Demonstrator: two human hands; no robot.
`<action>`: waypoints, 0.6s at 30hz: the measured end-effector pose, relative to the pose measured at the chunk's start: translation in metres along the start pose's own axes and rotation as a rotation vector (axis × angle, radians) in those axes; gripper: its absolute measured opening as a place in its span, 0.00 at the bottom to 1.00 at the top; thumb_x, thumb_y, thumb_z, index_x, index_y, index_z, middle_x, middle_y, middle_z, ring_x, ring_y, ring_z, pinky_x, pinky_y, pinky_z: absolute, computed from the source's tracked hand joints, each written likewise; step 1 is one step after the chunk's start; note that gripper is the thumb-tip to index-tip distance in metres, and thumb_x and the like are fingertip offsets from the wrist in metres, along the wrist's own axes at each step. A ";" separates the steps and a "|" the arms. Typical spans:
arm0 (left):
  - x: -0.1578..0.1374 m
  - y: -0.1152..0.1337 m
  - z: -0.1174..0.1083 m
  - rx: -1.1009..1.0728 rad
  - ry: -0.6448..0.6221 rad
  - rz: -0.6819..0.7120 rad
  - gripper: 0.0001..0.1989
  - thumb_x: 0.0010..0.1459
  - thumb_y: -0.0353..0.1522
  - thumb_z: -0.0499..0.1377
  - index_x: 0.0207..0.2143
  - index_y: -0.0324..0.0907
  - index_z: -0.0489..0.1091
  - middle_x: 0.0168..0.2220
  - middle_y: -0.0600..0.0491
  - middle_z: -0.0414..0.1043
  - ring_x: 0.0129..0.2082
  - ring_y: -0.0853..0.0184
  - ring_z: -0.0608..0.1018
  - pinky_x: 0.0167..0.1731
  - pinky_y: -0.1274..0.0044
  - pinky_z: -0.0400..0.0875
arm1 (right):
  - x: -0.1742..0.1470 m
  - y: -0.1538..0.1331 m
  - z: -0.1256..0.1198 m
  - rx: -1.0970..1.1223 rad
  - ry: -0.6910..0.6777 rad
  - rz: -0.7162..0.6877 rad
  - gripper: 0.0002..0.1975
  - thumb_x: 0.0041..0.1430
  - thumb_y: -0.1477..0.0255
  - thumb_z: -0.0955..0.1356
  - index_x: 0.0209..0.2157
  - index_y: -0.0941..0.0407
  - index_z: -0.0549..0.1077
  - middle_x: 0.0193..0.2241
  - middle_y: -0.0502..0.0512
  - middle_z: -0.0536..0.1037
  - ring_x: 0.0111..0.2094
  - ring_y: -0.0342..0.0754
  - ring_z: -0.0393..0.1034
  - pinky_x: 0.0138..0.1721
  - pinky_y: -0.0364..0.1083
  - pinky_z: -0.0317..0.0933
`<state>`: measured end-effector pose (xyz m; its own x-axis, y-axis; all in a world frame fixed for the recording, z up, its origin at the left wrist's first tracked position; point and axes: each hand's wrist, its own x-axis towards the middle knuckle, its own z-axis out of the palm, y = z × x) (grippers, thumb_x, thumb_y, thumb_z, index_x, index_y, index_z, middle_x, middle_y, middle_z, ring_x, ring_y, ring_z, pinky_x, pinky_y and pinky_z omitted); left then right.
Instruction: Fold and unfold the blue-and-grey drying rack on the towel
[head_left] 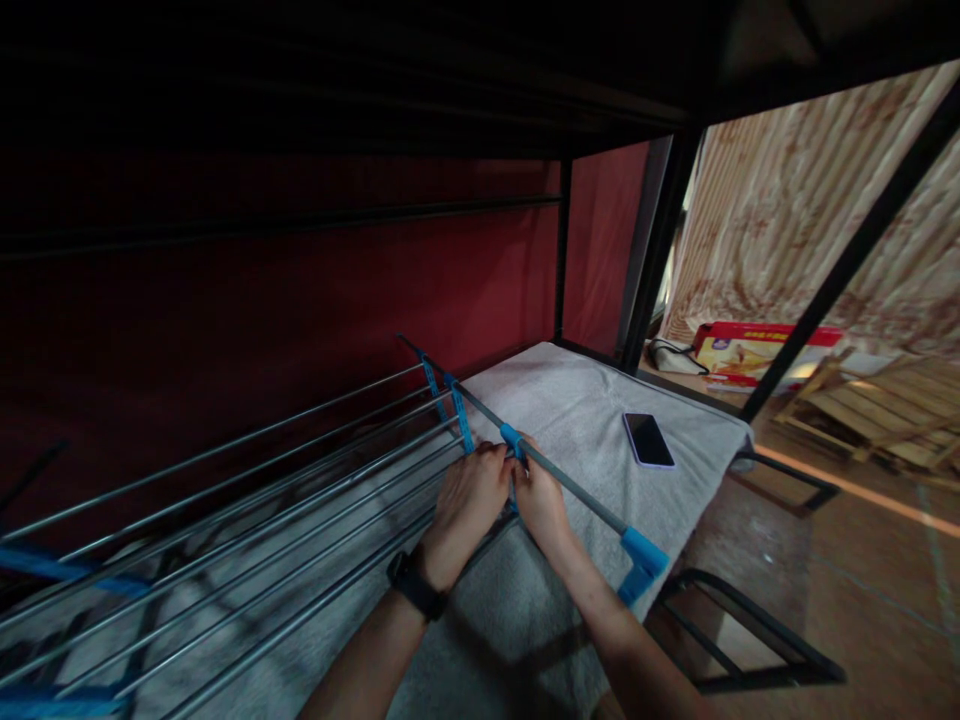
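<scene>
A metal drying rack [300, 508] with blue plastic fittings lies across a grey cloth-covered bed. My left hand [474, 488], with a dark watch on its wrist, is closed at the blue bracket [512, 437] on the rack's end bar [577, 490]. Right beside it, my right hand [541, 505] grips the same spot from the near side, fingers curled around the bar and bracket. The two hands meet, so the fingertips and the part between them are mostly hidden. A blue corner piece [643, 565] caps the near end of the bar.
A phone [649, 440] lies on the grey cover [570, 390] right of the rack. Black bunk posts [660, 250] and an upper frame enclose the bed. Beyond are a red-and-yellow box [750, 350], a wooden slatted piece [885, 410] and a patterned curtain [817, 210].
</scene>
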<state>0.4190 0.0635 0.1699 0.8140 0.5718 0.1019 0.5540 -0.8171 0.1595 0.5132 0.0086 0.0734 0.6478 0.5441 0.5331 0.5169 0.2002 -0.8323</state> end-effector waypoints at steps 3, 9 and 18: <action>-0.001 0.001 0.001 -0.015 0.009 -0.008 0.13 0.71 0.33 0.50 0.45 0.44 0.74 0.44 0.48 0.81 0.42 0.61 0.83 0.39 0.73 0.72 | 0.000 -0.001 0.000 0.009 0.006 0.001 0.23 0.65 0.75 0.62 0.59 0.50 0.74 0.47 0.55 0.81 0.51 0.51 0.75 0.57 0.50 0.69; -0.001 0.000 0.001 -0.066 0.000 -0.012 0.13 0.71 0.34 0.51 0.46 0.44 0.75 0.45 0.48 0.81 0.43 0.62 0.83 0.40 0.73 0.72 | -0.001 -0.004 -0.003 0.012 -0.012 0.020 0.23 0.65 0.75 0.61 0.58 0.51 0.74 0.47 0.55 0.81 0.50 0.51 0.75 0.56 0.50 0.69; -0.001 0.001 -0.003 -0.077 -0.017 -0.034 0.13 0.71 0.33 0.51 0.47 0.44 0.75 0.45 0.47 0.81 0.44 0.62 0.83 0.42 0.73 0.73 | -0.002 -0.010 -0.007 -0.009 -0.036 0.034 0.22 0.67 0.72 0.61 0.59 0.51 0.73 0.48 0.56 0.81 0.51 0.52 0.74 0.56 0.51 0.68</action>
<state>0.4181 0.0620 0.1730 0.7980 0.5976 0.0785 0.5672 -0.7886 0.2375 0.5105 0.0001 0.0822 0.6446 0.5800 0.4981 0.4996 0.1736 -0.8487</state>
